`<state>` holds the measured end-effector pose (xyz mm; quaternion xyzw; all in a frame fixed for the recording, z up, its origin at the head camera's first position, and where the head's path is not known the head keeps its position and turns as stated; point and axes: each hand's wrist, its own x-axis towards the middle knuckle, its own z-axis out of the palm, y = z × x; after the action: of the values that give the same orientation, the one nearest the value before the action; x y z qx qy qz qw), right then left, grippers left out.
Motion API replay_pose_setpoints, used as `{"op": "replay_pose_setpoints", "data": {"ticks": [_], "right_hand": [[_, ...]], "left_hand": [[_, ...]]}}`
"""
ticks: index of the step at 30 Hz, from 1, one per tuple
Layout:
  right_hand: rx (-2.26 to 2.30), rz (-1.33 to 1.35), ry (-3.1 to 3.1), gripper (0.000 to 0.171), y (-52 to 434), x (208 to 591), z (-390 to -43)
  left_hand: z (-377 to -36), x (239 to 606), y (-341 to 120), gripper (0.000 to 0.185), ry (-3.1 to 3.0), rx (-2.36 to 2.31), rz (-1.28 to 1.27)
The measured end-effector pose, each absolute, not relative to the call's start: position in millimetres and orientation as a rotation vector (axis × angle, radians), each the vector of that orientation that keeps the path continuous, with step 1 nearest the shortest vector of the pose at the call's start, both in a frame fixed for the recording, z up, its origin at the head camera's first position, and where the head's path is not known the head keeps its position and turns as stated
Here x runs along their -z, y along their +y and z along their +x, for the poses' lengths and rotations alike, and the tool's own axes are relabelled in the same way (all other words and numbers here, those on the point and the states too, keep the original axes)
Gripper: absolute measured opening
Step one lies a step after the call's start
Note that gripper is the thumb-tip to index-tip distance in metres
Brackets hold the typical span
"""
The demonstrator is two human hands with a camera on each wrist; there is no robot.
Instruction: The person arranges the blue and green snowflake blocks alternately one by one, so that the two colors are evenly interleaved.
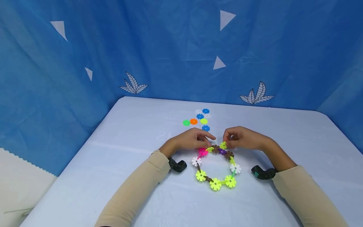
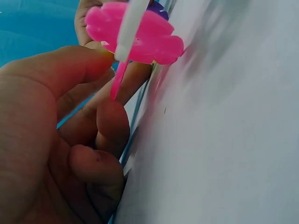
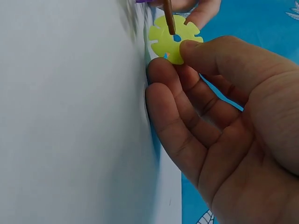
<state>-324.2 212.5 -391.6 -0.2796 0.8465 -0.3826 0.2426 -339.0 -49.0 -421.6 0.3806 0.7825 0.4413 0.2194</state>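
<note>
A ring of interlocking notched plastic discs (image 1: pixel 215 184) in yellow, white, brown, pink and purple lies on the white table. At its far left side, my left hand (image 1: pixel 194 138) has thumb and fingers at a small yellow disc (image 1: pixel 210 149) beside the pink discs (image 2: pixel 156 39), index finger reaching out to the right. My right hand (image 1: pixel 245 138) pinches a yellow notched disc (image 3: pixel 163 42) between thumb and fingertips, at the ring's far edge. In the right wrist view a brown disc (image 3: pixel 169 16) stands edge-on in front of this yellow one. The left fingertips' contact is partly hidden behind the pink disc.
Beyond the left hand lie several loose discs, among them a green (image 1: pixel 186 123), an orange (image 1: pixel 193 121) and a blue one (image 1: pixel 205 128). A blue curtain (image 1: pixel 181 56) hangs behind the table's far edge. Each wrist carries a black camera (image 1: pixel 263 172).
</note>
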Motion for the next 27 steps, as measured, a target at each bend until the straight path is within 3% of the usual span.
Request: {"op": "replay_pose_setpoints", "data": {"ticks": [27], "right_hand": [[0.968, -0.868, 2.425, 0.009, 188, 390, -313]], "left_hand": [[-338, 421, -52, 0.018, 2.036, -1.274, 0.973]]}}
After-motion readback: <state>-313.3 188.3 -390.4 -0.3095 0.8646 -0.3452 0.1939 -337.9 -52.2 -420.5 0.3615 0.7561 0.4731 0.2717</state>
